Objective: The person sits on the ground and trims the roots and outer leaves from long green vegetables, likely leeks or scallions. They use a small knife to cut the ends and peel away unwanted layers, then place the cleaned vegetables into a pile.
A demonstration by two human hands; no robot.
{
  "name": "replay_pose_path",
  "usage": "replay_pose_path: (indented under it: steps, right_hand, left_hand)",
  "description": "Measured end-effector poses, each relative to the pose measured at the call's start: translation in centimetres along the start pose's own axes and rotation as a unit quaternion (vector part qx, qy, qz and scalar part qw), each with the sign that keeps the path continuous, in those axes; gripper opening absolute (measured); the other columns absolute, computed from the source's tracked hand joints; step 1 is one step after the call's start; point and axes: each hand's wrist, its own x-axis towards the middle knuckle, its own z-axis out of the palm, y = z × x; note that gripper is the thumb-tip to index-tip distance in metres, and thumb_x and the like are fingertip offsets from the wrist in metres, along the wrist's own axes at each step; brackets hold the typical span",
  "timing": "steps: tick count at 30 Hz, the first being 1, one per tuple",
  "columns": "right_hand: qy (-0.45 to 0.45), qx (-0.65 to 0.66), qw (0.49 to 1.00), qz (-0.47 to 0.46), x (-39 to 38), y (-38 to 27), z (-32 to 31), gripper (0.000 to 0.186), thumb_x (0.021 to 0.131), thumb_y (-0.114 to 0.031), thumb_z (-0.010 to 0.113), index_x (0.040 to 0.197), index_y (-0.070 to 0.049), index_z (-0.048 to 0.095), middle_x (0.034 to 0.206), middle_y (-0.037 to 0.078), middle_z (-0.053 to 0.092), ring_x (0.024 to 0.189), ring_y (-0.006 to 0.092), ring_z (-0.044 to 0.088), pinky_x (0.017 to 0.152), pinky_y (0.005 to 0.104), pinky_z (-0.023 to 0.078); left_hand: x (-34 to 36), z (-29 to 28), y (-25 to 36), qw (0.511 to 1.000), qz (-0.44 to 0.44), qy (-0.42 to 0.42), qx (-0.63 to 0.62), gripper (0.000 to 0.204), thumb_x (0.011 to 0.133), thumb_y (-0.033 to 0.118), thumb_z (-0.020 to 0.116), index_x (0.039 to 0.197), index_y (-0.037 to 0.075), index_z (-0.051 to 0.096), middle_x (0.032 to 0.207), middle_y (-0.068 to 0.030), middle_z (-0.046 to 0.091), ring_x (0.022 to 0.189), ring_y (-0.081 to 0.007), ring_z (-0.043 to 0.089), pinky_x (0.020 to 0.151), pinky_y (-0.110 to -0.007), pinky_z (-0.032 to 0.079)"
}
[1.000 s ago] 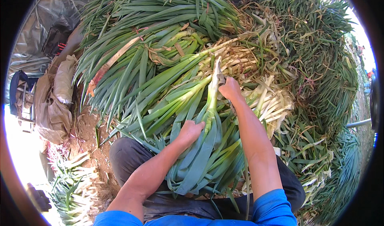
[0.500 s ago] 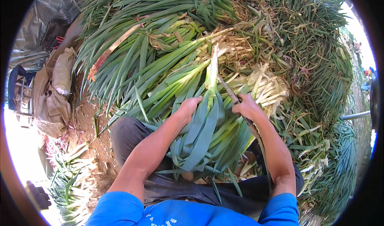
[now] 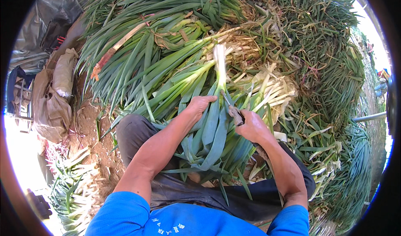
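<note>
A leek [image 3: 219,106] with a pale stalk and broad green leaves lies across my lap, stalk pointing away from me. My left hand [image 3: 199,105] grips it on its left side, just where the leaves start. My right hand [image 3: 251,127] is shut on a small knife [image 3: 234,110] with a brown handle; its blade touches the leek's right side close to my left hand. My dark trousers [image 3: 138,131] show under the leaves.
A big heap of leeks [image 3: 167,39] fills the ground ahead of me, with trimmed leaves and roots [image 3: 326,68] to the right. A brown sack [image 3: 52,98] lies at the left by bare soil. More leeks [image 3: 71,186] lie at the lower left.
My right hand with the knife has come down from the stalk's far end to the leek's middle. My left hand has slid up the leek toward the stalk.
</note>
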Motion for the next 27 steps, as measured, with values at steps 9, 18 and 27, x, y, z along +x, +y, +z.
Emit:
replay_pose_path:
  steps: [9,18,27]
  right_hand:
    - [0.067,-0.035,0.997,-0.004,5.4,0.3,0.7,0.033,0.091,-0.022,0.058,0.117,-0.005,0.071,0.103,0.029,0.07,0.101,0.048,0.065,0.088,0.0523,0.052]
    - [0.155,-0.051,0.986,0.015,19.2,1.5,0.7,0.037,0.082,-0.021,0.063,0.11,0.002,0.069,0.105,0.031,0.07,0.105,0.0479,0.066,0.092,0.0519,0.052]
    - [0.201,0.101,0.974,-0.023,9.6,-1.3,-2.1,0.047,0.074,-0.021,0.07,0.114,0.003,0.064,0.103,0.026,0.071,0.097,0.0423,0.067,0.087,0.0447,0.052]
  left_hand:
    - [-0.7,0.4,0.0,0.998,0.002,0.034,0.05,0.03,0.092,0.014,0.071,0.112,-0.009,0.07,0.101,-0.0192,0.075,0.083,-0.0299,0.073,0.08,-0.044,0.06]
    - [-3.1,1.8,0.5,0.988,0.039,0.013,0.151,0.039,0.084,0.016,0.078,0.113,-0.009,0.069,0.098,-0.0175,0.074,0.083,-0.0271,0.072,0.078,-0.041,0.059]
    - [-4.4,6.3,1.3,0.875,0.174,-0.073,0.446,0.042,0.079,0.021,0.075,0.113,-0.004,0.072,0.099,-0.0158,0.076,0.09,-0.0224,0.069,0.085,-0.039,0.053]
